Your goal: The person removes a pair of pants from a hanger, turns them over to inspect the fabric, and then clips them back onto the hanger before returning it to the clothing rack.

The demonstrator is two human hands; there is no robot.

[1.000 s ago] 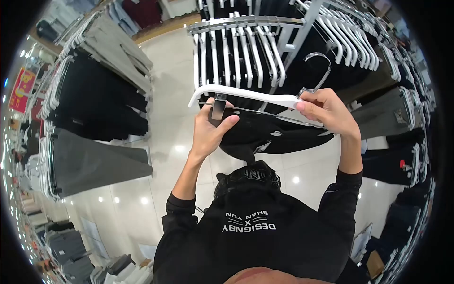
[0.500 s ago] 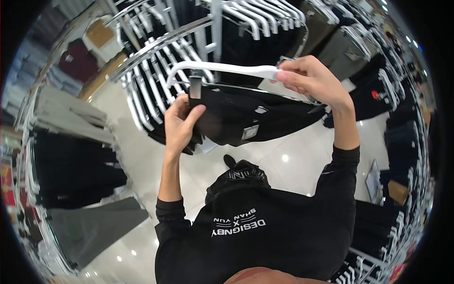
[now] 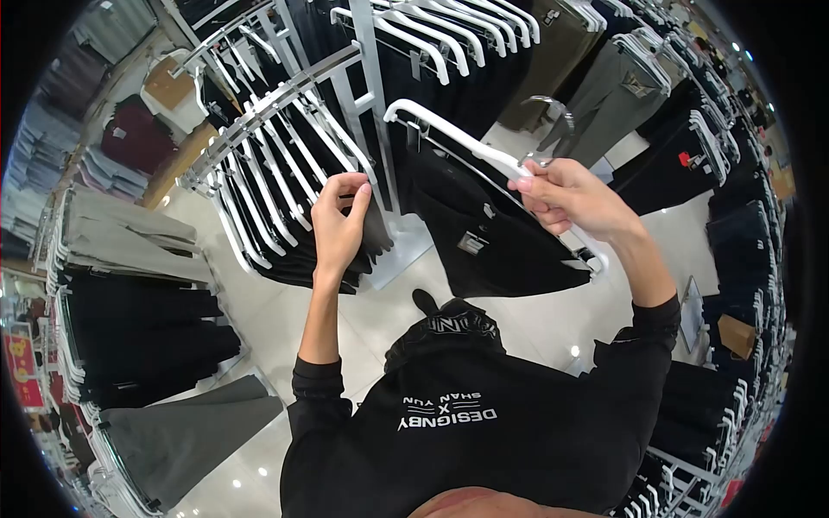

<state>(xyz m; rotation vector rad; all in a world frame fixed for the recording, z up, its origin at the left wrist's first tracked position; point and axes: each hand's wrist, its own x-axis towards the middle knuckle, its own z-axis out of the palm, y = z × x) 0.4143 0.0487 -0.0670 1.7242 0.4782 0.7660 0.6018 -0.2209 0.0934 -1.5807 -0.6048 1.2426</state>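
Note:
A white hanger (image 3: 449, 131) is held near its metal hook by my right hand (image 3: 570, 200), whose fingers are wrapped round it. Black trousers (image 3: 484, 237) with a pale tag hang from the hanger's clips, tilted down to the right. My left hand (image 3: 339, 220) is raised beside the rack, thumb and forefinger curved toward each other with a gap between them, and nothing shows in it. It is nearest to the row of white hangers (image 3: 275, 173) bearing dark garments.
A metal rack bar (image 3: 285, 91) runs above the hangers at the left. Grey trousers (image 3: 186, 436) and black garments (image 3: 142, 337) hang at the far left. More white hangers (image 3: 449, 39) stand ahead, with grey trousers (image 3: 596, 104) at the right. A brown box (image 3: 737, 337) is at the right edge.
My left hand has let go of the black trousers at the clip. My right hand has moved right and down with the hanger, which has swung away from my left hand.

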